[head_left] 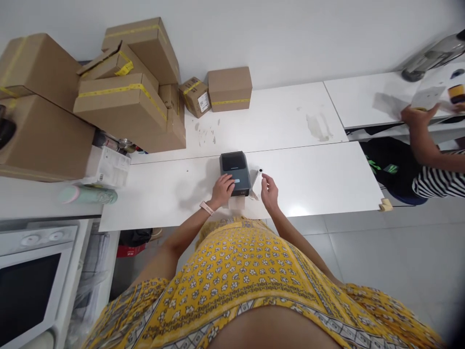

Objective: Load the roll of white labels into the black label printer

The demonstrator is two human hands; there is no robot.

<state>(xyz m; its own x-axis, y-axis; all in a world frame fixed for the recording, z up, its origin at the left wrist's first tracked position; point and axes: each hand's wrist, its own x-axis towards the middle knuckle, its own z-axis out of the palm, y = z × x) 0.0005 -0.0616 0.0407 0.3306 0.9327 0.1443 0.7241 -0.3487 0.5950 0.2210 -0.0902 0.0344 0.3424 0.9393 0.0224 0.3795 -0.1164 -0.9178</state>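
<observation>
A dark grey label printer point(240, 177) sits on the white table in front of me, with a strip of pale paper point(237, 202) at its near edge. Fingers stretched out, my left hand point(222, 190) lies on the left part of the printer's top, beside a small light-blue patch. Just right of the printer is a small white paper roll point(260, 172) with a dark core, a loose end trailing toward me. The curled thumb and fingers of my right hand point(269, 192) pinch at the roll's right edge; their exact contact is partly hidden.
Cardboard boxes point(119, 106) are stacked at the back left, with a smaller box point(230, 89) by the wall. A mint-green bottle point(90, 195) lies at the left, above a white oven point(32, 276). At far right, another person's hand point(419, 116) holds a white object.
</observation>
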